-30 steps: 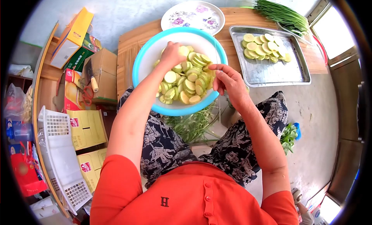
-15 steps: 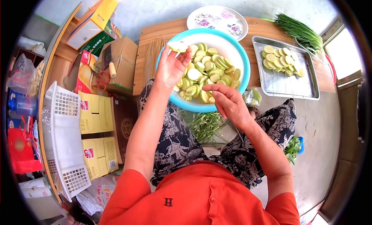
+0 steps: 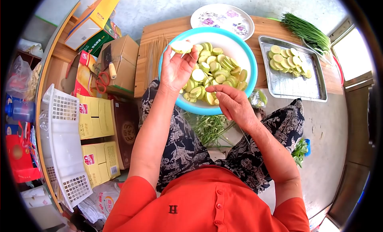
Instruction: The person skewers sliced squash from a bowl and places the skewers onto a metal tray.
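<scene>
My left hand point(image 3: 176, 71), palm up over the left rim of the blue-edged bowl point(image 3: 252, 66), holds pale round zucchini slices point(image 3: 181, 46) at its fingertips. Pinched in my right hand point(image 3: 234, 104), at the bowl's near right side, is a thin skewer point(image 3: 242, 133). Its upper end points toward my left hand; whether it touches the slices cannot be made out. Many green-edged zucchini slices point(image 3: 218, 68) fill the bowl. More slices point(image 3: 288, 61) overlap on a metal tray point(image 3: 297, 88) to the right.
Thin sticks point(image 3: 153, 58) lie on the wooden table point(image 3: 149, 32) left of the bowl. Behind are a floral plate point(image 3: 223, 19) and a green bunch point(image 3: 306, 31). Boxes point(image 3: 95, 116), scissors point(image 3: 102, 82) and a white basket point(image 3: 66, 140) stand left. Leafy stems point(image 3: 211, 128) lie below the bowl.
My left hand has come out of the bowl with slices, leftward and toward me. My right hand has turned and lowered with the skewer. The view has shifted; little differs over the last half second.
</scene>
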{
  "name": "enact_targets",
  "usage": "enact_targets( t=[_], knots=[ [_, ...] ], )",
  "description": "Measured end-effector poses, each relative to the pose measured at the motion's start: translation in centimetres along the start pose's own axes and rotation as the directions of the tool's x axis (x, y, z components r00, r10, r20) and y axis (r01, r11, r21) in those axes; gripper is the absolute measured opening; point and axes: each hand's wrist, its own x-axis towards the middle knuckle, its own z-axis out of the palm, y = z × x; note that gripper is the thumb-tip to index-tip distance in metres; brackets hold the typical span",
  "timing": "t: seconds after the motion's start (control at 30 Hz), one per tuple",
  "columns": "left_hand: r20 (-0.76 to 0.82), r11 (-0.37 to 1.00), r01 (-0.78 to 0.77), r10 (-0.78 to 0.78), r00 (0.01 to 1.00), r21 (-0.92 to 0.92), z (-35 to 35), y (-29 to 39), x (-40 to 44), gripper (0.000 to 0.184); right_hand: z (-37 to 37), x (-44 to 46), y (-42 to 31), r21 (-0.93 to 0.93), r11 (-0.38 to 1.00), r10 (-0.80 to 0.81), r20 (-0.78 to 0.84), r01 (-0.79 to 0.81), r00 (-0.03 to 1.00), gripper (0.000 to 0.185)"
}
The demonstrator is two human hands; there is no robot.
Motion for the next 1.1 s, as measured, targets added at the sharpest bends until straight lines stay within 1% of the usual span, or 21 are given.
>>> enact_targets(
  t=[0.13,0.43,0.57,0.67,0.73,0.83,0.9,0.93,1.0,1.1],
  knots=[
    [-0.024,1.0,-0.02,0.021,1.0,0.007,-0.2,0.0,0.1,0.057,0.0,0.0,0.1,-0.004,1.0,-0.006,0.0,0.006,1.0,0.03],
    [-0.01,0.999,-0.027,0.028,1.0,0.024,0.0,0.0,0.1,0.059,0.2,0.1,-0.1,-0.01,1.0,0.02,-0.007,-0.02,1.0,0.029],
    [-0.017,0.998,-0.04,0.041,0.999,0.053,0.0,0.0,0.2,0.06,0.3,0.0,0.0,-0.007,1.0,0.009,0.0,-0.009,1.0,0.029],
    [-0.013,0.996,-0.045,0.046,0.999,0.072,0.1,-0.1,0.1,0.061,0.4,0.0,-0.1,0.008,0.999,0.032,-0.013,-0.032,0.999,0.029],
    [-0.02,0.995,-0.048,0.05,0.999,0.086,0.3,-0.2,0.1,0.061,0.4,0.1,0.1,0.012,1.0,-0.01,-0.008,0.01,1.0,0.029],
    [-0.005,0.995,-0.039,0.04,0.999,0.089,0.4,-0.3,-0.1,0.061,0.5,0.1,0.3,0.012,1.0,-0.003,-0.01,0.004,1.0,0.029],
    [0.013,0.983,-0.018,0.016,1.0,0.183,0.5,-0.6,-0.3,0.063,0.6,0.2,-0.1,0.014,1.0,0.003,-0.02,-0.002,1.0,0.029],
    [0.013,0.983,-0.019,0.017,1.0,0.183,0.7,-1.0,-0.5,0.063,0.7,0.2,-0.3,0.018,1.0,0.008,-0.032,-0.008,0.999,0.029],
    [-0.067,0.974,-0.019,0.035,0.997,0.225,1.1,-1.8,-0.8,0.055,0.7,0.4,-0.1,0.02,1.0,-0.008,-0.033,0.009,0.999,0.029],
    [-0.033,0.967,0.01,-0.001,0.999,0.254,1.1,-1.7,-0.7,0.055,0.8,0.6,0.1,0.022,0.999,-0.032,-0.044,0.033,0.999,0.029]
  ],
)
